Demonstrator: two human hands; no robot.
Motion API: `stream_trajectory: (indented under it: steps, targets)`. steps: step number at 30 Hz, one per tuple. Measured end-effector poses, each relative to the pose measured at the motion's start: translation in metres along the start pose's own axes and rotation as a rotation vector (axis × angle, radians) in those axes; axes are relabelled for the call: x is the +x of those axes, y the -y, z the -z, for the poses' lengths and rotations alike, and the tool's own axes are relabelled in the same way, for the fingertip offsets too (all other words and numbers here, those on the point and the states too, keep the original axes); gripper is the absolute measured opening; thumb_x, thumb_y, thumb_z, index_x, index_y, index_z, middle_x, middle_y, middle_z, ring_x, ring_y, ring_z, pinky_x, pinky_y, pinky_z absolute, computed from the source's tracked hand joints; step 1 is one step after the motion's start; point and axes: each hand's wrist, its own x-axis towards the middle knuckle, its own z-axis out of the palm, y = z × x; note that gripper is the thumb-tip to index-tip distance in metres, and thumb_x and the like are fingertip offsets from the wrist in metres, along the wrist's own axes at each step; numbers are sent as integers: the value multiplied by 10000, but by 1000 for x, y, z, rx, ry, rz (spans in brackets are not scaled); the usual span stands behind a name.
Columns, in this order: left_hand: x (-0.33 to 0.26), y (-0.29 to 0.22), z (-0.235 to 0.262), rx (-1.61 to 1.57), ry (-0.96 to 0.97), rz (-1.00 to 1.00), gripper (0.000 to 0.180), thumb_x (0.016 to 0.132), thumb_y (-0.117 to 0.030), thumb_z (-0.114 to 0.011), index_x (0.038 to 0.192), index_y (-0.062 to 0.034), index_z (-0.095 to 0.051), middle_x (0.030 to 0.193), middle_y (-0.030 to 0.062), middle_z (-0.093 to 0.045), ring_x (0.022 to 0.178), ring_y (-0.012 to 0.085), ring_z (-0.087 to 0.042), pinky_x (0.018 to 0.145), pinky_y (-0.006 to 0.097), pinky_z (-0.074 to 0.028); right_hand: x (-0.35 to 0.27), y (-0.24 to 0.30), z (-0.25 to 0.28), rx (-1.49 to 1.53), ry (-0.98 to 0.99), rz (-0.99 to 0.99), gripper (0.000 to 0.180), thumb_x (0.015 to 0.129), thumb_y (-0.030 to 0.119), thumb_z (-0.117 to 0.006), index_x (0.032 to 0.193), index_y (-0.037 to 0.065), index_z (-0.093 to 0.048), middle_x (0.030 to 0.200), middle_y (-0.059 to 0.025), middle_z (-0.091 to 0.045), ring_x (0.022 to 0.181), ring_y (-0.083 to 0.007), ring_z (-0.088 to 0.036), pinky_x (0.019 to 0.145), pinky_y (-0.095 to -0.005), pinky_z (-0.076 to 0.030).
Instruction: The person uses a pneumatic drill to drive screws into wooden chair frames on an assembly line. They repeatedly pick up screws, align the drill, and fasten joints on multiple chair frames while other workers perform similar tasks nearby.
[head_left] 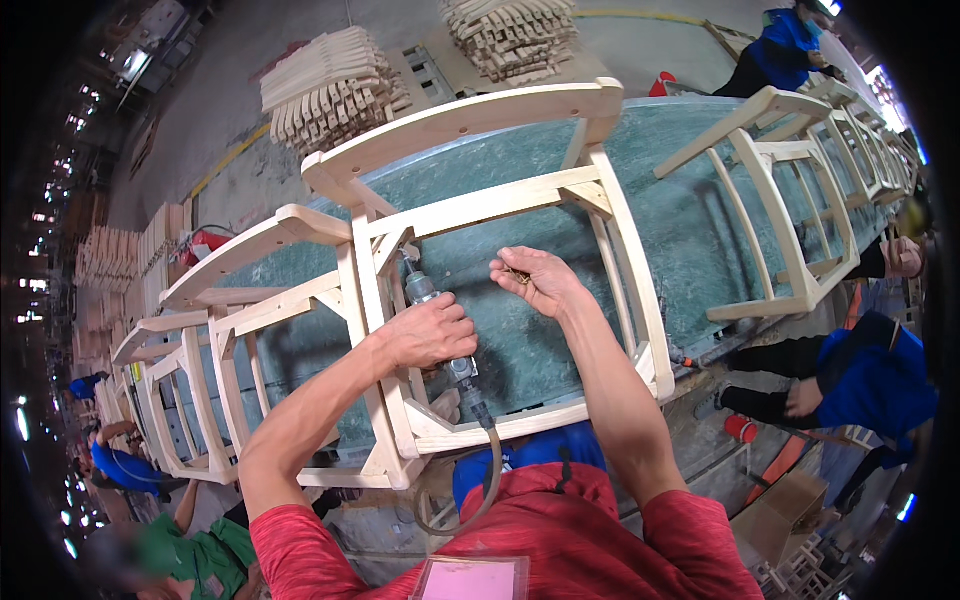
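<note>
The left hand (435, 330) is curled around a hose-fed driver (463, 372), whose tip points toward eleven o'clock near a pale wooden frame's (480, 206) corner block (391, 247). At two o'clock, the right hand (545, 285) lies half-cupped around small brass-coloured fasteners (516, 274); beyond the green bench (480, 255), wooden pieces (335, 85) stand stacked around twelve o'clock.

Power tool (462, 369) partly behind left fingers (458, 316), metal bits (516, 274) too small to tell, badge (472, 580) cut off below
</note>
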Motion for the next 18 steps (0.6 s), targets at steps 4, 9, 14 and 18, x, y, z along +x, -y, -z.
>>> stream_trajectory:
  steps: [4, 9, 14, 18]
  targets:
    - [6, -2, 4, -1, 84, 50, 341, 683, -183, -729, 972, -129, -556, 902, 5, -552, 887, 183, -548, 821, 336, -422, -25, 6, 5, 63, 74, 58, 194, 951, 156, -653, 1059, -5, -641, 859, -58, -657, 742, -133, -661, 674, -248, -591]
    - [29, -28, 22, -56, -59, 124, 401, 612, -187, -750, 942, -118, -533, 879, 26, -544, 819, 206, -541, 767, 349, -426, -43, 10, -5, -51, 57, 84, 191, 915, 137, -697, 1040, 1, -650, 822, -35, -645, 667, -110, -622, 618, -223, -555]
    - [87, -67, 72, -28, -481, 95, 334, 610, -240, -668, 882, -88, -548, 876, 47, -572, 784, 221, -563, 737, 349, -459, -37, 10, -16, -100, 114, 45, 165, 898, 159, -723, 989, 33, -668, 808, -13, -645, 655, -86, -602, 613, -210, -533]
    - [106, -75, 90, -52, -656, 118, 325, 618, -262, -636, 869, -63, -584, 909, 73, -613, 799, 236, -600, 719, 366, -489, -31, 0, -44, -118, 141, -12, 176, 909, 251, -725, 926, 86, -665, 826, 21, -631, 761, -75, -575, 706, -215, -479]
